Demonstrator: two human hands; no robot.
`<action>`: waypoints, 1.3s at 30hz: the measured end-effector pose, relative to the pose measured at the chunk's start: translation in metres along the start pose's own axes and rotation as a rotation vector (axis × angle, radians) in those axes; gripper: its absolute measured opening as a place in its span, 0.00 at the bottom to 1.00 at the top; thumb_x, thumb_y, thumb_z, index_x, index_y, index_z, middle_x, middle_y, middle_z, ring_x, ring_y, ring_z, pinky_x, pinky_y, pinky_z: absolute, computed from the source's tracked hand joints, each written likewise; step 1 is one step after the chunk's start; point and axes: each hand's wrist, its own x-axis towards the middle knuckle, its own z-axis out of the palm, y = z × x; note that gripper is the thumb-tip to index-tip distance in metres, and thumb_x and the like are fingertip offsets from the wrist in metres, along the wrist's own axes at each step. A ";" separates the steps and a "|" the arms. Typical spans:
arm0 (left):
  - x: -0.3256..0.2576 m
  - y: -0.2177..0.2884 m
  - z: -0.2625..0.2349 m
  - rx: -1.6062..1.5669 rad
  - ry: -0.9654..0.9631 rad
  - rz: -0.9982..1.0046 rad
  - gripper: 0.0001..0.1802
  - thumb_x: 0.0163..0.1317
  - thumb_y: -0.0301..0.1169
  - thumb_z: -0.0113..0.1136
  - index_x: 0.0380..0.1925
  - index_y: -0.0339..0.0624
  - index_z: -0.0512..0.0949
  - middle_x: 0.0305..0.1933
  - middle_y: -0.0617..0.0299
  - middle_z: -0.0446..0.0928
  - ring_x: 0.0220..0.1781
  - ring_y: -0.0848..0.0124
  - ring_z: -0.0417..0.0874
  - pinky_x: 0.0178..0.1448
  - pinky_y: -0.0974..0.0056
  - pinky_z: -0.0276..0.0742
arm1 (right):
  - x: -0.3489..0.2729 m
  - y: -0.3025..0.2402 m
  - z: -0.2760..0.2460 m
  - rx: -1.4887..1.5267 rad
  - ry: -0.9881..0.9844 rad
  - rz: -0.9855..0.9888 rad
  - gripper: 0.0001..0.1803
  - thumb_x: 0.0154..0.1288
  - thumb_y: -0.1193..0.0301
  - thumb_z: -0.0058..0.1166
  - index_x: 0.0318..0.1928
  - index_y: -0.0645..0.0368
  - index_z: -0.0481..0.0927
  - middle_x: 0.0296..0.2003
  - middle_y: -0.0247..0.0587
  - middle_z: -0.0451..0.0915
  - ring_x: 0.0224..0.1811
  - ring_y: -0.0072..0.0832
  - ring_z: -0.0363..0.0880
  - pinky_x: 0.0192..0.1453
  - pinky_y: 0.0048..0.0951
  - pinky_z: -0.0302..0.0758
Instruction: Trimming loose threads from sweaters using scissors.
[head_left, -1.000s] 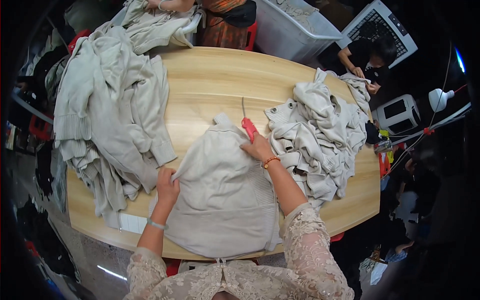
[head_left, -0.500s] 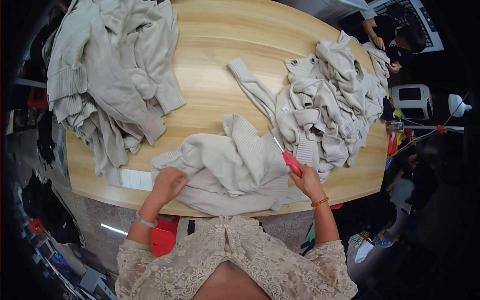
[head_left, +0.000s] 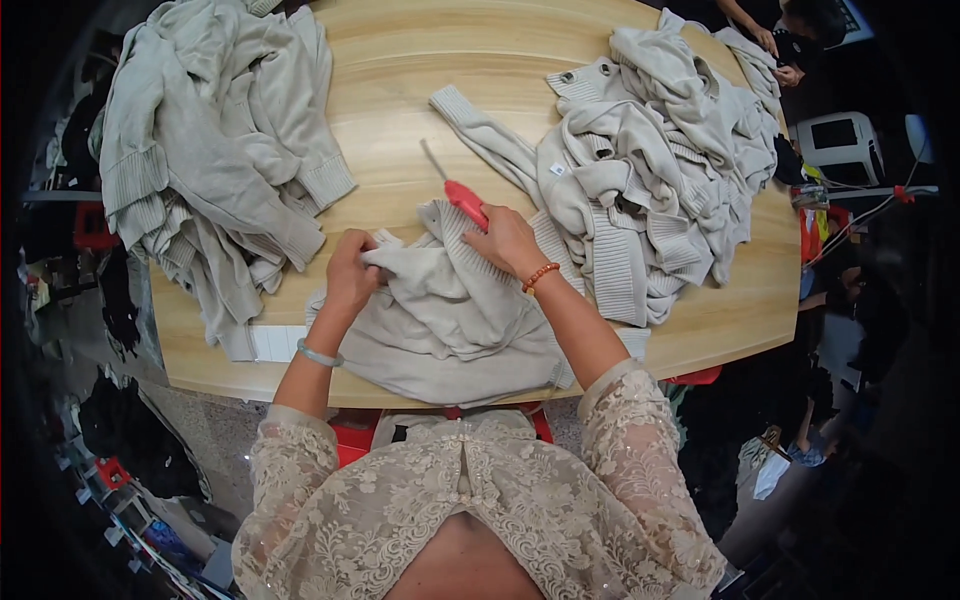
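A pale beige knitted sweater [head_left: 440, 320] is spread in a crumpled way on the near part of a light wooden table [head_left: 400, 70], directly in front of the person, and its lower edge reaches the near edge of the table. A fold of this sweater, near its upper left part, is gripped by the left hand [head_left: 352, 272], whose fingers are closed around the fabric. On the left wrist a pale green bracelet [head_left: 318, 353] is worn. The right hand [head_left: 507, 240] is laid on the ribbed upper edge of the same sweater, and a tool with a red handle [head_left: 465, 202] is held in it; the thin metal tip is pointed away from the person, over the bare table. It seems that the fingers are curled around the handle, but the grip itself is mostly hidden by the back of the hand. An orange bead bracelet [head_left: 540, 276] is seen on the right wrist. A heap of similar sweaters [head_left: 660, 160] is piled to the right, touching the sweater in work, and another heap [head_left: 210, 150] is placed to the left, slightly apart from it. A small white label [head_left: 277, 342] is lying at the near left edge of the table.
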 end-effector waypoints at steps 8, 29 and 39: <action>-0.093 -0.022 -0.088 0.315 0.249 0.268 0.18 0.37 0.12 0.59 0.30 0.39 0.70 0.58 0.41 0.71 0.54 0.46 0.76 0.53 0.52 0.75 | -0.100 0.052 -0.107 0.227 0.322 -0.110 0.10 0.58 0.76 0.58 0.41 0.62 0.80 0.23 0.38 0.76 0.27 0.22 0.73 0.35 0.25 0.71; -0.084 -0.026 -0.069 0.213 -0.221 -0.030 0.09 0.51 0.23 0.63 0.34 0.39 0.78 0.36 0.49 0.75 0.34 0.51 0.79 0.39 0.53 0.76 | -0.096 0.106 -0.008 -0.292 0.145 0.041 0.15 0.58 0.71 0.57 0.45 0.58 0.70 0.42 0.52 0.78 0.40 0.57 0.79 0.42 0.53 0.77; -0.041 0.031 -0.139 -0.162 0.470 0.269 0.15 0.56 0.11 0.52 0.42 0.37 0.74 0.46 0.51 0.79 0.44 0.59 0.82 0.50 0.63 0.78 | -0.107 0.024 -0.157 -0.159 0.760 -0.313 0.11 0.53 0.76 0.61 0.37 0.58 0.74 0.33 0.51 0.76 0.34 0.53 0.77 0.35 0.46 0.72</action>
